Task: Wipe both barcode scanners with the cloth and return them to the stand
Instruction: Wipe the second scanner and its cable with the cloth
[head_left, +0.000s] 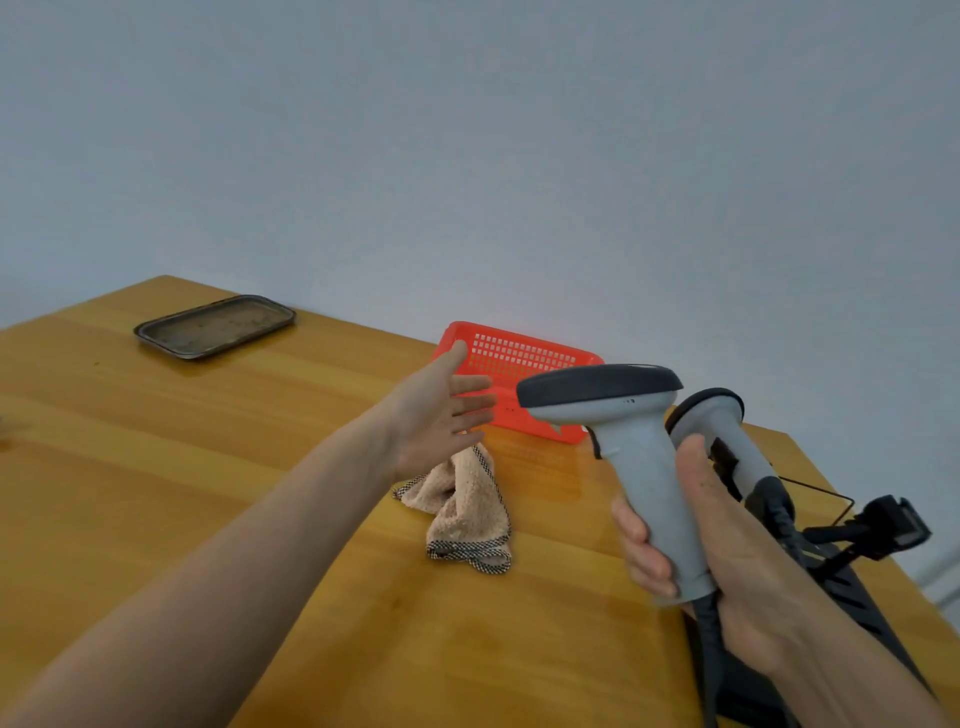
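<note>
Head view: right hand (727, 551) grips a grey scanner (623, 447) upright near the table's right edge (883, 582); left hand (441, 415), fingers spread, hovers above the crumpled cloth (462, 509) amid bare wood

You see everything through one head-worn wide-angle camera, tilted forward and down across the bench (260, 467) toward the wall (its horizon slants). It sits close: your right grip (727, 545) fills the lower right, your left grip (436, 415) farther out.
</note>
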